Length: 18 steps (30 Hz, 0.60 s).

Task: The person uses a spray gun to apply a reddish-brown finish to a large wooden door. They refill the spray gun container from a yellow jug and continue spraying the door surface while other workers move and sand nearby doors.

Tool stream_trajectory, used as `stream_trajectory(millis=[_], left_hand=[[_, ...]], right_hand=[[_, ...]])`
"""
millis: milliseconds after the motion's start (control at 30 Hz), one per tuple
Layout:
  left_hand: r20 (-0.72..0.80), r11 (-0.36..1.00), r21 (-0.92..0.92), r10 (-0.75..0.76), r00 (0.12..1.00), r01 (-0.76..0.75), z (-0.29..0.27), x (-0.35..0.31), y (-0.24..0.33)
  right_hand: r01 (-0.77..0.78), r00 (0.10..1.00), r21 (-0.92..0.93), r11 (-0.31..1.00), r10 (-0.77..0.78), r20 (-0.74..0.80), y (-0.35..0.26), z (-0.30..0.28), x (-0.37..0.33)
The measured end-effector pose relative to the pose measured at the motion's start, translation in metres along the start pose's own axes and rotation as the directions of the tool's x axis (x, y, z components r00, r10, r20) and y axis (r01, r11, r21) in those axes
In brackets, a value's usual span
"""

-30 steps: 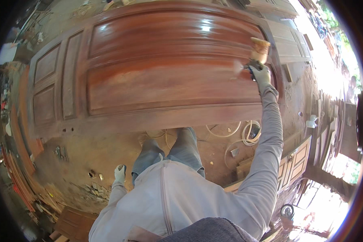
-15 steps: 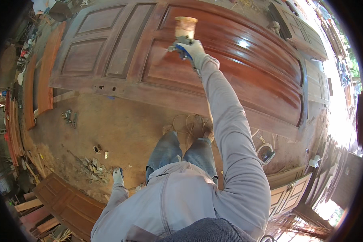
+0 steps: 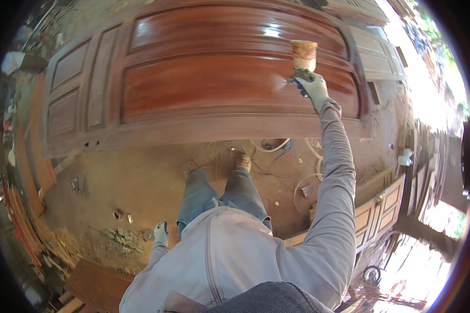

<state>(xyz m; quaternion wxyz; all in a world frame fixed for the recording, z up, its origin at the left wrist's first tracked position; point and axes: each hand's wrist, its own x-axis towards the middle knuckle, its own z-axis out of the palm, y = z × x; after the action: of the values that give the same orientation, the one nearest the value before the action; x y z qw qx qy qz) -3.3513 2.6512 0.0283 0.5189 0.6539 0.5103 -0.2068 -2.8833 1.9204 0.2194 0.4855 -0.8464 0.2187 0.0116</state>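
Note:
My right hand (image 3: 314, 87), in a white and blue glove, is closed round a spray gun (image 3: 302, 76) with a stained cup (image 3: 304, 55) on top. A pale mist leaves the nozzle toward the left. The gun is above the right part of a large panelled wooden door (image 3: 193, 125). Its long panels are wet-looking and reddish brown, with bright reflections; the smaller panels at the left end look duller. Low at my left side hangs my left hand (image 3: 161, 233), also gloved, away from the door. Its fingers are too small and turned away to read.
A hose (image 3: 296, 193) loops over the dirt floor near my feet. Rubble (image 3: 124, 240) lies at the left. Wooden boards (image 3: 36, 151) and a brown panelled door (image 3: 96, 284) are on the left, paler doors (image 3: 381, 208) on the right.
My right hand has carried the spray gun rightward along the door. The lower long panel's left part looks redder and glossier than before. My view has shifted; my left hand still hangs low.

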Motion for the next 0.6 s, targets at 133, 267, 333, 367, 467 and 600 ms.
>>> stream_trajectory(millis=[133, 267, 333, 367, 467, 600], left_hand=[[0.048, 0.995, 0.065, 0.075, 0.996, -0.078, 0.044, 0.007, 0.028], [0.077, 0.941, 0.247, 0.217, 0.973, -0.230, 0.061, -0.010, 0.036], [0.139, 0.906, 0.300, 0.267, 0.953, -0.298, 0.043, -0.003, 0.020], [0.143, 0.917, 0.289, 0.243, 0.959, -0.276, 0.036, -0.004, 0.014], [0.087, 0.912, 0.305, 0.261, 0.961, -0.275, 0.029, -0.019, 0.011], [0.067, 0.958, 0.275, 0.061, 0.996, -0.078, -0.016, -0.002, -0.020]], right_hand=[[-0.107, 0.971, -0.255, 0.961, 0.046, -0.235, 0.091, -0.153, 0.015], [-0.184, 0.869, -0.715, 0.674, -0.229, -0.439, 0.150, -0.259, 0.001], [-0.304, 0.878, -0.722, 0.622, -0.111, -0.465, 0.183, -0.302, -0.001], [-0.357, 0.877, -0.725, 0.588, -0.055, -0.477, 0.192, -0.314, 0.001], [-0.352, 0.897, -0.758, 0.549, -0.033, -0.440, 0.201, -0.328, -0.019], [-0.266, 0.919, -0.552, 0.791, 0.035, -0.393, 0.164, -0.250, -0.047]])
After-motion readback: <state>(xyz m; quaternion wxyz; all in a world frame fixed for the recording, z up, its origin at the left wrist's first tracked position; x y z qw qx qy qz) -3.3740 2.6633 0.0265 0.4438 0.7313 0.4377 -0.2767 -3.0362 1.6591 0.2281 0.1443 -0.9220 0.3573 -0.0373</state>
